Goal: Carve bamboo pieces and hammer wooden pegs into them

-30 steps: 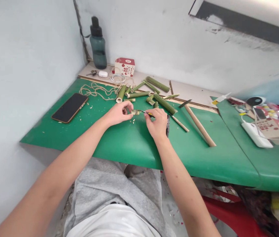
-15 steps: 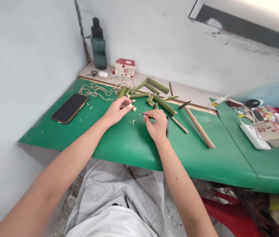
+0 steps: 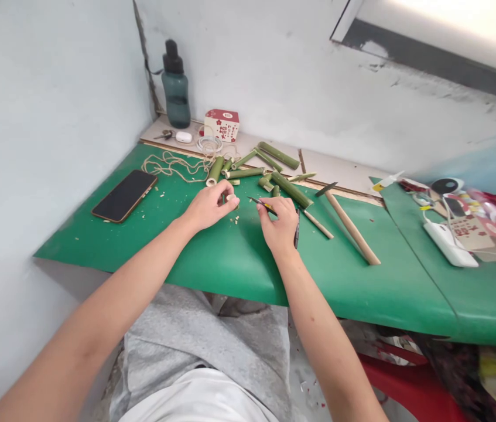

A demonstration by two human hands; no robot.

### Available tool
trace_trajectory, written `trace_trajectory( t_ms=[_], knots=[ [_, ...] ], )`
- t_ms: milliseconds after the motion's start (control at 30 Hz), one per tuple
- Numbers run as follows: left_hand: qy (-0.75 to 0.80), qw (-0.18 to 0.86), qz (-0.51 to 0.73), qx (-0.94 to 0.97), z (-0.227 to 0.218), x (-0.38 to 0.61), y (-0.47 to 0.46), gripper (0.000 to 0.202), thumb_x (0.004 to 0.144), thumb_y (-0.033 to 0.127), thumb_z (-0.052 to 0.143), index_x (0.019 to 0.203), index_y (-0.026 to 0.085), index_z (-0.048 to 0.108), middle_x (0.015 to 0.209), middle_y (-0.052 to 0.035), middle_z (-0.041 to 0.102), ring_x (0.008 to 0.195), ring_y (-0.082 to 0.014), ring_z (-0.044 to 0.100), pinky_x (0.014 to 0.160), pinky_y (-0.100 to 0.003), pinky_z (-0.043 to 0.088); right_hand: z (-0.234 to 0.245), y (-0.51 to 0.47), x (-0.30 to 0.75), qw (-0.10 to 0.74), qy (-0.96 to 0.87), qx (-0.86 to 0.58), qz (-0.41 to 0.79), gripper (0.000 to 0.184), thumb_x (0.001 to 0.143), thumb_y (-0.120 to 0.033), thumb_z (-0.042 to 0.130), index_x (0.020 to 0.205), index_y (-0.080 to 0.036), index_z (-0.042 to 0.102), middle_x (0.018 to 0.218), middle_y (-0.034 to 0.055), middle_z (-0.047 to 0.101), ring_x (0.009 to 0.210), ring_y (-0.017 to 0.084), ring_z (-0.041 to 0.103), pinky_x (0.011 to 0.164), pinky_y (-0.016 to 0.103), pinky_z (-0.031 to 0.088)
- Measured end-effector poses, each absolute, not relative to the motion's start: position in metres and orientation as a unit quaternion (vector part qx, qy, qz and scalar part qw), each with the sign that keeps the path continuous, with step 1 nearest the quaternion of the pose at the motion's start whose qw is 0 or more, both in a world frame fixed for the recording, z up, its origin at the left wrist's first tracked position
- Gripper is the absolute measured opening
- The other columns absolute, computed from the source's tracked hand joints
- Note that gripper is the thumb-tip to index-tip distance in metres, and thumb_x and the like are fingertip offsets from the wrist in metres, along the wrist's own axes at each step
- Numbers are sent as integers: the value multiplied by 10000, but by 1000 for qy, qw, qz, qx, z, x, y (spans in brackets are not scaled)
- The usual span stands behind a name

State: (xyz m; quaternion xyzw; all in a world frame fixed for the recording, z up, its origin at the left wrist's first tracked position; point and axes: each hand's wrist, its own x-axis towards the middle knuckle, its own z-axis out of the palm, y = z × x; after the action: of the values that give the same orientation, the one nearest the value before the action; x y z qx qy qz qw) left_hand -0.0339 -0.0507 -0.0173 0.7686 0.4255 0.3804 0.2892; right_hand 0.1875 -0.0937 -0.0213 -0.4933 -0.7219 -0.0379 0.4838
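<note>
Phone [image 3: 125,195]: Lies flat at left of the frame, on the mat [image 3: 76,237].
String [image 3: 173,163]: Trails in loose loops at upper left, above the phone.
Left hand [image 3: 209,206]: Curls near mid-frame, with thumb and fingers drawn close on the bamboo piece.
Bamboo piece [image 3: 231,198]: Sits mid-frame in the left hand's grasp, mostly hidden, showing a pale end. Seems light and stiff, likely smooth-skinned and a little slippery, perhaps apt to split at thin edges; probably best held round the sides, with fingertips back from the pale end.
Shavings [image 3: 236,220]: Lie scattered just below the bamboo piece.
Tubes [image 3: 245,173]: Lie heaped at upper middle.
Knife [image 3: 266,206]: Points leftward, with tip near the bamboo piece but apart. Looks slim and rigid; probably best gripped well behind the tip.
Right hand [image 3: 280,220]: Pinches the knife pen-fashion, right of centre, with thumb and fingers together.
Stick [image 3: 318,224]: Lies right of the right hand.
Hammer [image 3: 353,230]: Slants down toward lower right.
</note>
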Motion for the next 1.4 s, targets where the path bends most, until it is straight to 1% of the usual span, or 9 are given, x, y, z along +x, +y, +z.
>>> trace_trajectory(
  t_ms=[167, 367, 700, 933, 1133, 1200, 1267, 1333, 1400],
  knots=[
    [396, 255, 449, 760, -16, -31, -57, 209, 885, 372, 694, 956, 223, 565, 640, 61, 525, 552, -109, 507, 594, -248, 389, -23, -93, 187, 480, -708, -516, -46, 85, 970, -261, 652, 933, -246, 728, 903, 33, 765, 850, 234, 634, 792, 416, 526],
    [378, 225, 437, 784, -17, -26, -60, 245, 820, 321, 756, 987, 225, 605, 621, 77, 545, 546, -114, 543, 625, -260, 431, -24, -92, 187, 466, -711, -525, -33, 94, 972, -279, 655, 938, -249, 737, 911, 31, 766, 860, 239, 636, 792, 430, 525],
    [379, 240, 422, 788, -21, -24, -58, 240, 836, 375, 774, 959, 221, 638, 634, 72, 573, 530, -108, 546, 610, -262, 435, -22, -95, 187, 488, -716, -497, -38, 92, 972, -294, 668, 943, -253, 745, 907, 27, 778, 822, 226, 648, 756, 416, 531],
    [389, 234, 425, 783, -20, -25, -56, 190, 841, 289, 736, 975, 214, 624, 804, 38, 657, 545, -86, 544, 641, -258, 445, -18, -97, 184, 514, -731, -449, -14, 57, 962, -277, 697, 947, -246, 743, 903, 21, 785, 816, 204, 676, 764, 397, 534],
    [396, 231, 437, 774, -20, -27, -55, 251, 819, 178, 644, 1066, 221, 626, 896, 18, 660, 587, -97, 529, 659, -261, 433, -17, -97, 183, 520, -713, -470, -9, 115, 973, -331, 675, 938, -246, 744, 910, 31, 787, 831, 210, 682, 787, 413, 549],
    [375, 228, 435, 787, -18, -28, -55, 234, 822, 133, 561, 1017, 215, 658, 925, -4, 650, 654, -122, 549, 687, -276, 427, -17, -98, 183, 522, -713, -468, -5, 122, 975, -337, 672, 935, -247, 744, 908, 34, 788, 833, 212, 683, 790, 418, 551],
    [356, 234, 422, 800, -15, -29, -55, 203, 841, 124, 494, 911, 201, 668, 897, -20, 639, 715, -150, 564, 708, -292, 417, -17, -98, 183, 528, -707, -471, -3, 126, 975, -347, 671, 938, -250, 743, 911, 36, 787, 836, 215, 684, 789, 424, 555],
    [355, 249, 405, 805, -13, -29, -56, 194, 895, 166, 463, 797, 191, 629, 803, -18, 621, 710, -161, 555, 693, -297, 398, -17, -98, 183, 529, -701, -478, -1, 138, 976, -362, 668, 940, -251, 741, 908, 38, 785, 840, 217, 689, 794, 431, 560],
    [367, 255, 381, 810, -13, -28, -56, 291, 962, 267, 462, 702, 190, 567, 693, -3, 571, 654, -155, 511, 649, -296, 358, -17, -98, 184, 529, -698, -482, 0, 146, 976, -372, 666, 939, -252, 740, 901, 38, 782, 847, 219, 693, 795, 433, 565]
  ],
)
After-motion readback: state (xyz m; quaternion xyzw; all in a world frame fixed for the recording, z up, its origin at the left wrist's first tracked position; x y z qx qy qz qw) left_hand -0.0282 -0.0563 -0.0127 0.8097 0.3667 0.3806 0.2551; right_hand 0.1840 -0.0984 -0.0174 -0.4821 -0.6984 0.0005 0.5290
